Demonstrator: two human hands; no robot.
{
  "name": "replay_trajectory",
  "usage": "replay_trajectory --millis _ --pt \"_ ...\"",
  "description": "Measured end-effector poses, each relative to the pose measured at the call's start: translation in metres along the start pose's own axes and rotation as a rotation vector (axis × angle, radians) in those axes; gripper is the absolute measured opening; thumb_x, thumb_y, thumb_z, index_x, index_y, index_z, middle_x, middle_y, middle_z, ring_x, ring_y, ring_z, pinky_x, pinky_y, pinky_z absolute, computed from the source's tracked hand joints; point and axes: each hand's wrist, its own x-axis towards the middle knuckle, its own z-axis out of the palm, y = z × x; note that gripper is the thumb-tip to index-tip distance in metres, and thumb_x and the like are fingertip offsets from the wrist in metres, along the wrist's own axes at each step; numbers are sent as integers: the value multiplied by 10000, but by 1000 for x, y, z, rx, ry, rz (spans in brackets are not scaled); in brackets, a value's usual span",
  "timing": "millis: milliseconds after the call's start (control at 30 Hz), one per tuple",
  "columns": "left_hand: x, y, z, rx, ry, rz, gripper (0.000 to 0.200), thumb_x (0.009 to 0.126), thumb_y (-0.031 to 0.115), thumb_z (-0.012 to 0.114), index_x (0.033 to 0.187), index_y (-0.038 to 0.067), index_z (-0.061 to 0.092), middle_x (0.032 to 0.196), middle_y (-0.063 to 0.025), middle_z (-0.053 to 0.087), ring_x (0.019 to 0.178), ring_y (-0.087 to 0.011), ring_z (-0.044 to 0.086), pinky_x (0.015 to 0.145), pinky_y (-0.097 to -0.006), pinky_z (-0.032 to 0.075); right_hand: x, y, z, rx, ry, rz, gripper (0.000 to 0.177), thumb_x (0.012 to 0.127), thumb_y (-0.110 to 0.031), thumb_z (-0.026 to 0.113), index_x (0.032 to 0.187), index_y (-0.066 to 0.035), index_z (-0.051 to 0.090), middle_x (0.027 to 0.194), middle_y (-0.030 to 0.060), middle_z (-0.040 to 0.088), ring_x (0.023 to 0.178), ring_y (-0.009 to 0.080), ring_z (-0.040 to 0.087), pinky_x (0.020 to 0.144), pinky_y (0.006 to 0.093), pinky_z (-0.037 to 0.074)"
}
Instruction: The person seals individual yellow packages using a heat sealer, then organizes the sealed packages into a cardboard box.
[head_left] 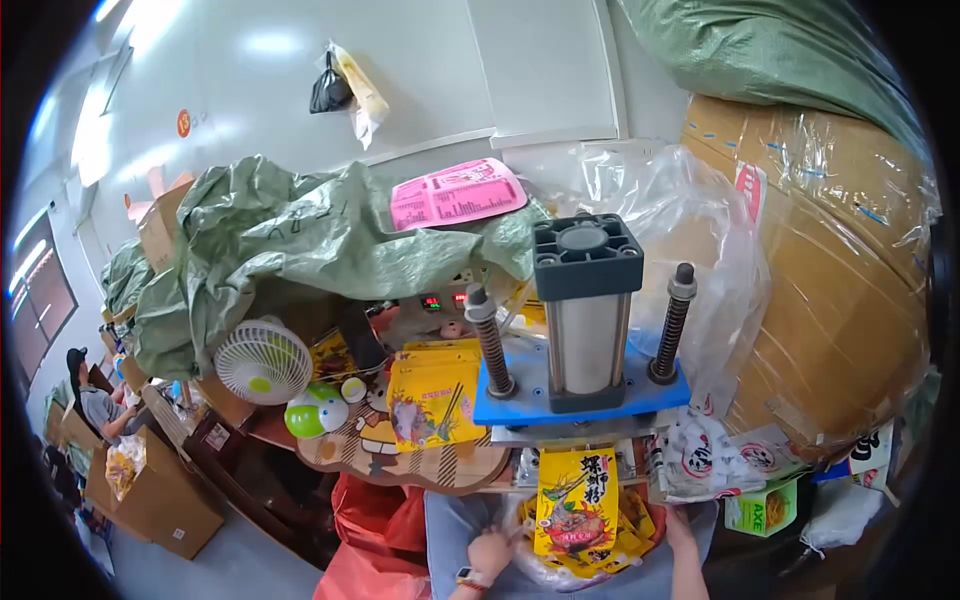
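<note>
A yellow printed packet (577,500) hangs upright from the press with the blue plate (590,395), over a clear plastic bag of similar yellow packets (632,525) on the lap. Left of this packet is my left hand (490,553), its fingers curled in at the bag's edge; what they hold is too small to make out. My right hand (680,528) is at the bag's right side, with its fingertips hidden. More yellow packets (435,395) lie stacked on the wooden board left of the press.
A white fan (262,362) and a green-white round object (316,411) stand at the left. White printed sachets (705,455) lie right of the press, before a large carton (830,290). Red bags (370,540) hang below the board. A person (100,405) is far left.
</note>
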Motion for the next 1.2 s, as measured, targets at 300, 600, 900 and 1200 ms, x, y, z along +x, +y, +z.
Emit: replay_trajectory --millis 300,600,900,1200 --pt "1 -9 -13 -377 166 146 244 899 237 627 829 9 676 718 -213 663 661 -413 657 596 -493 525 27 16 -2 -894 404 -270 353 897 -210 587 1206 -47 635 1229 197 632 1153 373 586 951 448 475" --pt "0 -25 -42 -1040 113 -19 215 1000 189 586 978 -25 582 543 -40 560 409 -113 537 370 -249 401 -55 -59 61 -892 761 -340 221 986 -221 525 932 -10 566 753 255 622 754 446 632 653 536 487" --pt "-16 -28 -100 -1341 373 -161 200 995 252 605 899 78 584 577 48 490 424 -9 378 368 -168 266 -145 -124 5 -1439 121 -174 308 881 -331 678 800 -35 661 767 196 665 725 406 653 648 493 514" --pt "-26 30 -126 -1432 372 -71 104 982 181 622 928 93 638 655 53 560 514 9 424 425 -158 271 -211 -189 39 -1516 229 -317 308 935 -277 592 716 -77 674 696 123 642 659 298 634 686 427 479"
